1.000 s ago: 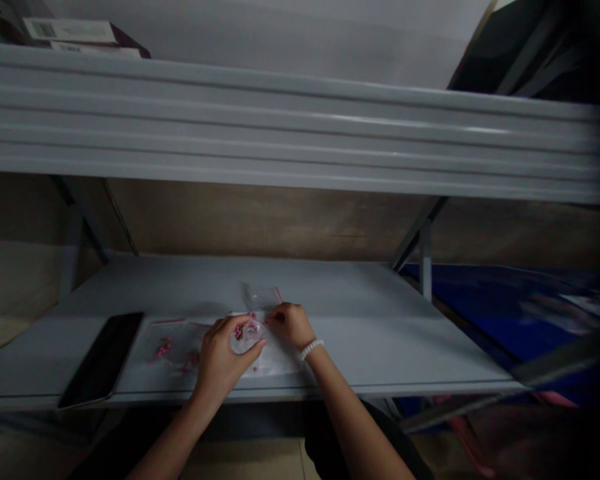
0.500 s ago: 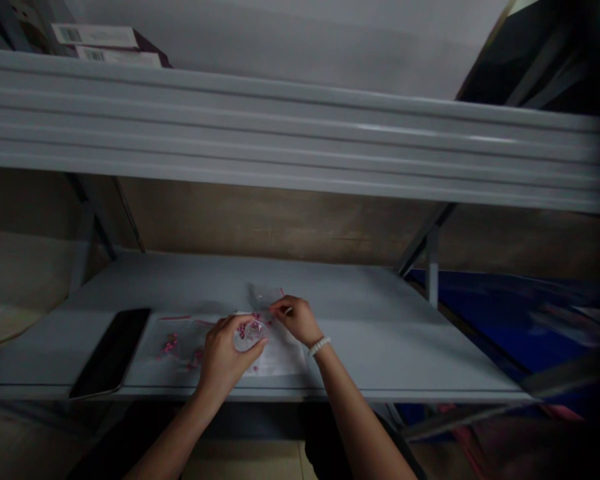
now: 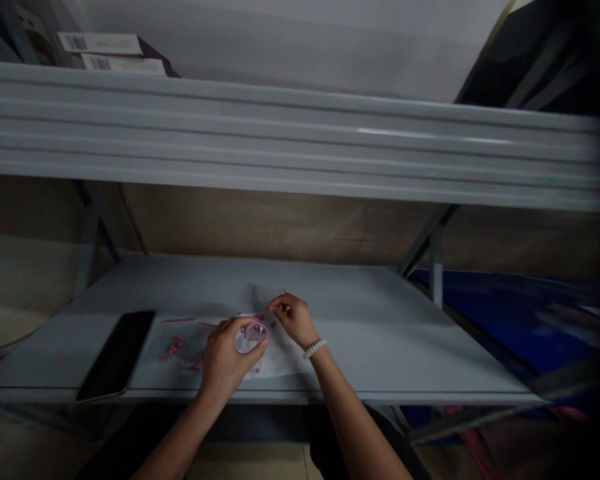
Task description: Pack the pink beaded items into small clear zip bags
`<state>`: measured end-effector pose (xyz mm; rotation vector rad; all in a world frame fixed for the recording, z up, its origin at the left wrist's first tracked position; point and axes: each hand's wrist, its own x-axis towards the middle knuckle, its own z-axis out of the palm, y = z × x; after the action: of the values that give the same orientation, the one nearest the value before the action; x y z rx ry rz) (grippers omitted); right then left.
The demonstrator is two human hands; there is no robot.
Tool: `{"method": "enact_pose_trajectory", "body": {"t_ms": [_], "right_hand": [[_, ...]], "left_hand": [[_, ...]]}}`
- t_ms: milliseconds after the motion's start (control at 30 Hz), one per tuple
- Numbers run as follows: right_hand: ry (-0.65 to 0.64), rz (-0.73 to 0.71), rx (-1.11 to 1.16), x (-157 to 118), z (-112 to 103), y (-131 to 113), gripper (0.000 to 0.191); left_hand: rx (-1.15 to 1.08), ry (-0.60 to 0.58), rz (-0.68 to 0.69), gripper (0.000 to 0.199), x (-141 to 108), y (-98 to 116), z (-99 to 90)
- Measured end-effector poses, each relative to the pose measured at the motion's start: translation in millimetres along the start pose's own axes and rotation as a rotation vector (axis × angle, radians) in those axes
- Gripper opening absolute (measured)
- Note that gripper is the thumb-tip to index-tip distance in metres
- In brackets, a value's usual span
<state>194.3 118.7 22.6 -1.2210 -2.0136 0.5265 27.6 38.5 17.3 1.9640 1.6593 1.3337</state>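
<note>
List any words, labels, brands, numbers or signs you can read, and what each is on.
Nothing is readable.
Upper white-and-maroon box: barcode; any digits too small and blurred.
Lower white-and-maroon box: barcode, likewise unreadable.
Leftmost clear zip bag: no lettering discernible.

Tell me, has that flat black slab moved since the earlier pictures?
No. Judged against the grey table, the black slab keeps its place, near end at the front edge; both have shifted rightward together in the picture.

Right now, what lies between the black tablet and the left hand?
In the head view, clear bags with pink pieces lie between the tablet and the left hand.
</note>
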Motion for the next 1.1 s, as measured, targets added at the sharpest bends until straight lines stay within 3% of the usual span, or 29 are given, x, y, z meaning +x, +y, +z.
{"method": "enact_pose_trajectory", "body": {"t_ms": [100, 167, 233, 300, 400, 500, 600, 967, 1100], "right_hand": [[-0.095, -0.139, 0.370, -2.9, -11.1, -14.9, 0.017], [-0.196, -0.180, 0.489, -4.9, -14.8, -19.6, 0.020], [-0.218, -0.160, 0.532, -6.0, -14.7, -17.4, 0.020], [-0.163, -0.094, 0.476, -6.3, -11.6, -9.4, 0.019], [-0.088, 0.017, 0.181, -6.0, -3.9, 6.1, 0.013], [-0.140, 0.048, -0.116, -5.7, 3.6, 16.6, 0.021], [-0.201, 0.051, -0.272, -4.9, 7.5, 20.1, 0.025], [-0.178, 0.073, -0.319, -4.4, 8.7, 21.6, 0.016], [-0.037, 0.028, -0.084, -3.3, 2.1, 11.2, 0.013]], "left_hand": [[0.003, -0.007, -0.008, 0.026, 0.5, -0.2, 0.8], [0.008, -0.004, -0.011, 0.026, 0.7, 0.1, 0.8], [0.002, -0.003, -0.010, 0.025, 0.9, 0.4, 0.0], [-0.006, -0.004, -0.012, 0.025, 1.1, 0.5, -1.3], [-0.009, -0.007, -0.026, 0.025, 1.6, -0.4, -2.9], [-0.014, -0.016, -0.040, 0.025, 1.8, -1.6, -3.2], [-0.016, -0.022, -0.048, 0.025, 1.4, -1.9, -2.4], [-0.021, -0.044, -0.066, 0.025, 1.8, -1.2, -2.6], [-0.018, -0.046, -0.073, 0.025, 2.2, -3.1, -2.6]]}}
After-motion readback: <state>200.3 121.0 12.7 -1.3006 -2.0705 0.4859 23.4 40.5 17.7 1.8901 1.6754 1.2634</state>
